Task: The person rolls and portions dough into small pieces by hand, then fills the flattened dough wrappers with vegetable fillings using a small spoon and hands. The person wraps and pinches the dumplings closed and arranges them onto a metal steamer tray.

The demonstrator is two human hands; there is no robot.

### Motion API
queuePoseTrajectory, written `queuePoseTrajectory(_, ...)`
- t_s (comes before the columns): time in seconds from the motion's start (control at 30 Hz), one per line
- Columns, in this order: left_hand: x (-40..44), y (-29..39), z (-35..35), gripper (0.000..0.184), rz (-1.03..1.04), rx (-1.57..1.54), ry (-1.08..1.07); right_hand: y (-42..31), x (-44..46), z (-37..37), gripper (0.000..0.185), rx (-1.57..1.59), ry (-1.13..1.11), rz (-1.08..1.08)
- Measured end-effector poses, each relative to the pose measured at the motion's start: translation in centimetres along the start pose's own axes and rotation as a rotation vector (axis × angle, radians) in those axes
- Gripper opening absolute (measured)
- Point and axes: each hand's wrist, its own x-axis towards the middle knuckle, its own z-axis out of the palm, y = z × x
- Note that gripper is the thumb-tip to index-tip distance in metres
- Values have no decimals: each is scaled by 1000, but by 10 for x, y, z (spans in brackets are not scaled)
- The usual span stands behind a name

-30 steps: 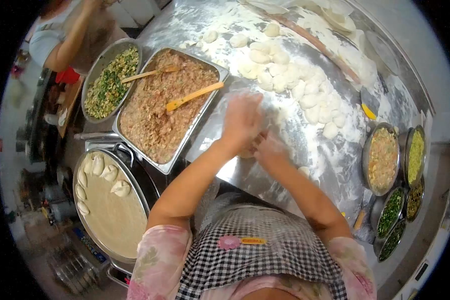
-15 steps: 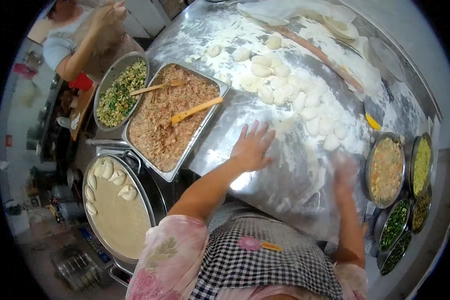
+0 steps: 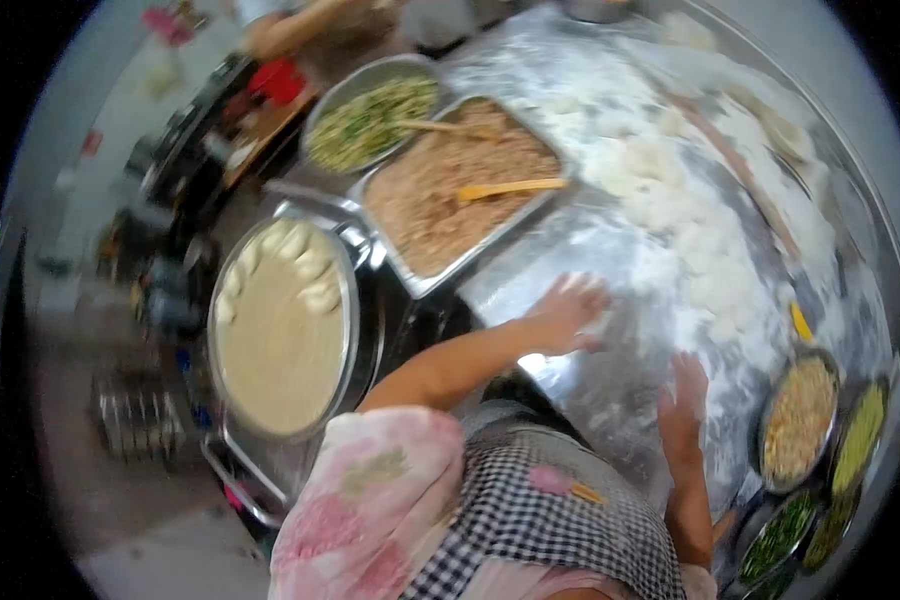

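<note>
My left hand [image 3: 570, 312] is over the bare metal of the worktop [image 3: 620, 395], fingers spread and nothing seen in them. To its right my right hand [image 3: 683, 405] points away from me with outstretched fingers, empty as far as the blur shows. Beyond both hands, pale dough pieces [image 3: 705, 262] lie bunched together on the floured part of the worktop. A rectangular metal tray of minced filling [image 3: 440, 205] stands to the left of the dough, with a wooden spatula [image 3: 510, 188] resting in it.
At left is a round pan [image 3: 280, 365] with several filled dumplings [image 3: 310, 262] along its rim. A bowl of chopped greens [image 3: 370, 120] sits behind it. Bowls of filling [image 3: 800, 415] line the right edge. A rolling pin [image 3: 740, 180] lies far right. Another person's arm [image 3: 295, 28] shows at top.
My view has swung left, so the tray, pan and dough appear farther right. My left hand stays spread; my right hand, blurred before, now shows its fingers more clearly.
</note>
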Motion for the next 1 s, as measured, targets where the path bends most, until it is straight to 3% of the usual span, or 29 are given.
queuePoseTrajectory(0.03, 8, -6, 8, 67, 25, -94, 169, -4, 2, -3, 50, -19, -23, -10)
queuePoseTrajectory(0.1, 24, -19, -4, 58, -83, -209, 140, -2, 3, 0, 48, -5, -66, -22)
queuePoseTrajectory(0.2, 23, -31, 12, 31, -314, -427, 478, -3, 14, 5, 49, 100, -133, -37)
queuePoseTrajectory(0.27, 19, -20, -6, 28, -558, -512, 272, -6, 21, 7, 51, 174, -175, -34)
queuePoseTrajectory(0.37, 13, -13, -14, 26, -654, -625, 151, -13, 40, 16, 50, 260, -236, -65)
queuePoseTrajectory(0.43, 9, -14, 6, 26, -584, -347, 236, -16, 53, 39, 48, 549, -272, 20)
queuePoseTrajectory(0.47, 2, -6, 22, 25, -448, -352, 592, -11, 58, 55, 47, 688, -297, 70)
queuePoseTrajectory(0.5, -7, 1, 9, 25, -517, -676, 525, 4, 67, 76, 45, 683, -299, 58)
queuePoseTrajectory(0.53, -18, 11, -9, 24, -567, -1003, 449, -9, 76, 71, 42, 842, -391, 190)
queuePoseTrajectory(0.6, -32, 20, -19, 24, -504, -1295, 589, -58, 95, 41, 38, 1137, -563, 488)
queuePoseTrajectory(0.63, -37, 24, -25, 24, -451, -1442, 651, -73, 102, 34, 34, 1120, -566, 403)
queuePoseTrajectory(0.7, -69, 19, -56, 21, -371, -2254, 559, -99, 108, 19, 28, 1075, -539, 265)
queuePoseTrajectory(0.73, -85, 18, -62, 18, -399, -2284, 634, -126, 110, 5, 25, 985, -513, 200)
queuePoseTrajectory(0.77, -92, 10, -45, 18, -411, -2020, 588, -150, 112, -3, 23, 895, -487, 140)
queuePoseTrajectory(0.8, -102, 13, -51, 26, -319, -1481, 602, -155, 116, 9, 23, 842, -492, -15)
queuePoseTrajectory(0.83, -99, 14, -32, 28, -311, -1296, 724, -161, 122, 19, 23, 781, -502, -173)
queuePoseTrajectory(0.87, -96, 10, -16, 30, -299, -1104, 847, -168, 128, 20, 22, 650, -437, -194)
queuePoseTrajectory(0.9, -105, 9, -45, 36, -314, -1180, 725, -181, 137, 19, 21, 522, -369, -212)
queuePoseTrajectory(1.0, -110, -22, -12, 41, -200, -739, 840, -197, 182, 25, 18, 217, -80, -423)
